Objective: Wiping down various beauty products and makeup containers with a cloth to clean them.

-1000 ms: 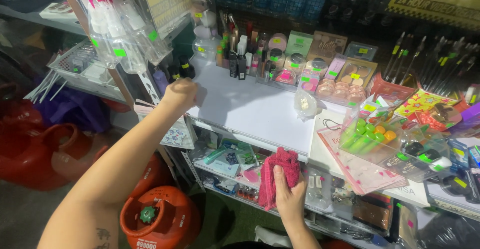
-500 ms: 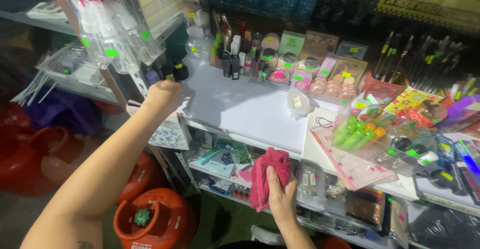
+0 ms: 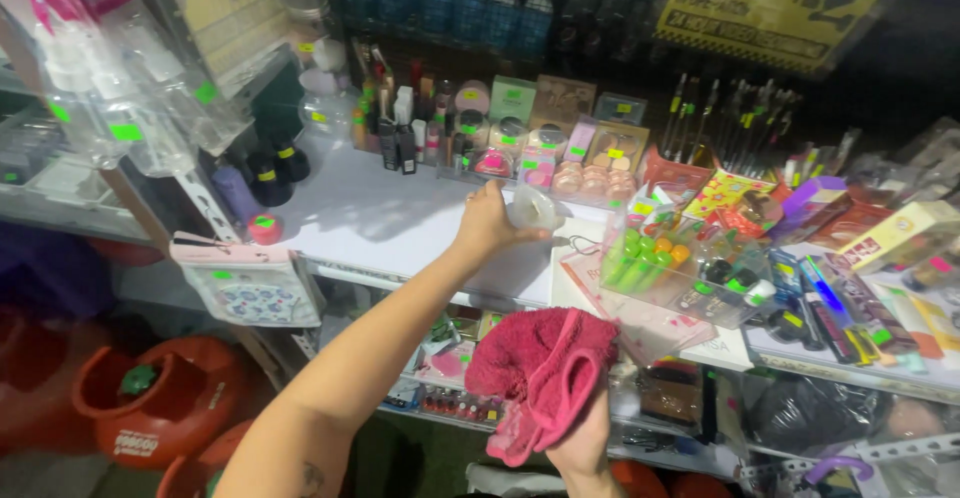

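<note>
Left hand on clear packet; right hand gripping pink cloth.

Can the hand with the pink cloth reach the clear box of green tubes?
Probably yes. The right hand, with its grip shut on the pink terry cloth, sits just below and in front of the clear plastic box of green tubes. Only the white shelf edge lies between, and nothing blocks the way up.

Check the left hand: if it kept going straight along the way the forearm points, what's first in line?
The left hand, already closed on a small clear packet, points up and right over the white shelf top. First in line looks to be the row of round pink compacts, though depth is hard to judge.
</note>
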